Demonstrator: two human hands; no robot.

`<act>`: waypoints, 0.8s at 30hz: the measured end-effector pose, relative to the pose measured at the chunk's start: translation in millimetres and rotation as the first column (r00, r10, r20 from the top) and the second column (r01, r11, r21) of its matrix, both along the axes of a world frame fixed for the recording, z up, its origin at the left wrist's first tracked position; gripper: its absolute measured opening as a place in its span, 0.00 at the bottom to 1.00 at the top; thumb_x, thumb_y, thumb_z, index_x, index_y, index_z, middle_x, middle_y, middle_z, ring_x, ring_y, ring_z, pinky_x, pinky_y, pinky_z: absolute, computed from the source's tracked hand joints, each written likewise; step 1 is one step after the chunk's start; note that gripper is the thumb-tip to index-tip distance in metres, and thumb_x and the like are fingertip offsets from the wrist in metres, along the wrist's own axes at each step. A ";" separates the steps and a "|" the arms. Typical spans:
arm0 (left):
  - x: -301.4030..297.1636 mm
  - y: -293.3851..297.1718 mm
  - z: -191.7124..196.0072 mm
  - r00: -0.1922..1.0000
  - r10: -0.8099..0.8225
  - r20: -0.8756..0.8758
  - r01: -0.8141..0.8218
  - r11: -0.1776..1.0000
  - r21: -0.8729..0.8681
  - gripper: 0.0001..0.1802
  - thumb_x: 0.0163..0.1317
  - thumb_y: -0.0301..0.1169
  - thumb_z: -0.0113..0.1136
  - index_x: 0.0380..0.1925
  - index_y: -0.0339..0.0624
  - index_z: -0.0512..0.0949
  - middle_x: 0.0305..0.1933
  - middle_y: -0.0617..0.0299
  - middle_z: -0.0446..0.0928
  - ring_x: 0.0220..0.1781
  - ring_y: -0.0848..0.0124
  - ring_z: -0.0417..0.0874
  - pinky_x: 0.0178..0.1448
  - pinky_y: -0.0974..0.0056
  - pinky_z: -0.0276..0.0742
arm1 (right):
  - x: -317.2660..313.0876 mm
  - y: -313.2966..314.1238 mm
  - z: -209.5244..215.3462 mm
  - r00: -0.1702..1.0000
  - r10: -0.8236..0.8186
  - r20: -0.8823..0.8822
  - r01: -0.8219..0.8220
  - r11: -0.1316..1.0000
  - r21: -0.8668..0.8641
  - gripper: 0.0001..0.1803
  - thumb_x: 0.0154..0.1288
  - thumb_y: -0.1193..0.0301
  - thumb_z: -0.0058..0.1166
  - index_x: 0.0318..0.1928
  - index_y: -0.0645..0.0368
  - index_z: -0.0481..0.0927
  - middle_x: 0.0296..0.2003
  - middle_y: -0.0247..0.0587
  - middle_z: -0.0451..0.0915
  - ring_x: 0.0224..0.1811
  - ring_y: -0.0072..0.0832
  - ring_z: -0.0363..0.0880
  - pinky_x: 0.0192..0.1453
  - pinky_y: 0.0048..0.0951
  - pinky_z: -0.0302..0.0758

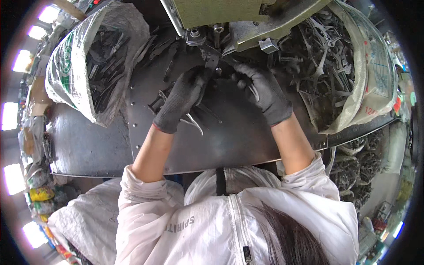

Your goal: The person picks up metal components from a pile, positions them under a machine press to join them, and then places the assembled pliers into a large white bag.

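My left hand, in a dark knit glove, is closed with its fingertips at a small flat metal piece under the machine head. My right hand, gloved alike, has its fingers curled in, and a slim, curved, silvery metal piece shows between them. How far that piece runs inside the hand is hidden. Beneath and beside my left wrist, loose metal handle pieces lie on the dark metal table. A small bolt-like pin sits between my two hands.
A greenish machine overhangs the table's far side, its metal tooling low above my hands. At the left, an open white sack holds dark metal parts; at the right, another sack holds silvery ones. More dark parts lie beside the machine.
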State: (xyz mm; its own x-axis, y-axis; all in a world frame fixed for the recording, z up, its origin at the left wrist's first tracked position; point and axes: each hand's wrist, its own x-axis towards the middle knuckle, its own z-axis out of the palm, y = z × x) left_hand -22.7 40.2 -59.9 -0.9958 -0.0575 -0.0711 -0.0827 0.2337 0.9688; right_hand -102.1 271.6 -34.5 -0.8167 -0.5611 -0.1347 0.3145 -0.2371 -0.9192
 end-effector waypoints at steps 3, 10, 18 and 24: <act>-7.3 0.2 -0.6 1.000 0.012 -0.014 -0.011 0.999 0.032 0.25 0.78 0.41 0.54 0.60 0.26 0.77 0.48 0.53 0.85 0.49 0.70 0.83 0.57 0.65 0.78 | 3.5 -7.5 -5.7 0.840 -0.044 -0.541 0.138 0.981 0.133 0.14 0.75 0.69 0.60 0.56 0.61 0.84 0.44 0.34 0.86 0.41 0.17 0.82 0.37 0.19 0.79; -10.1 7.0 26.2 0.990 -0.136 -0.037 0.138 0.988 0.072 0.23 0.78 0.39 0.51 0.60 0.29 0.78 0.46 0.53 0.85 0.46 0.72 0.82 0.53 0.66 0.78 | 1.6 -16.6 -1.2 0.970 -0.042 -0.240 0.085 0.982 0.172 0.15 0.73 0.75 0.57 0.56 0.65 0.82 0.49 0.40 0.84 0.50 0.25 0.83 0.56 0.28 0.81; -14.0 16.4 39.4 0.981 -0.109 0.159 0.102 0.993 0.052 0.20 0.79 0.36 0.51 0.60 0.33 0.79 0.48 0.58 0.85 0.46 0.74 0.83 0.54 0.68 0.79 | -4.5 -21.4 2.9 0.989 0.001 -0.146 0.025 0.984 0.179 0.10 0.69 0.76 0.59 0.49 0.65 0.85 0.41 0.37 0.88 0.43 0.22 0.84 0.51 0.27 0.80; -8.2 19.6 48.0 0.977 -0.122 0.177 0.120 0.992 0.026 0.20 0.80 0.36 0.48 0.58 0.33 0.79 0.42 0.60 0.84 0.38 0.76 0.81 0.46 0.68 0.80 | -5.7 -11.3 0.6 0.977 0.040 -0.208 0.018 0.962 0.272 0.10 0.69 0.76 0.59 0.48 0.66 0.85 0.41 0.36 0.88 0.42 0.20 0.83 0.50 0.27 0.79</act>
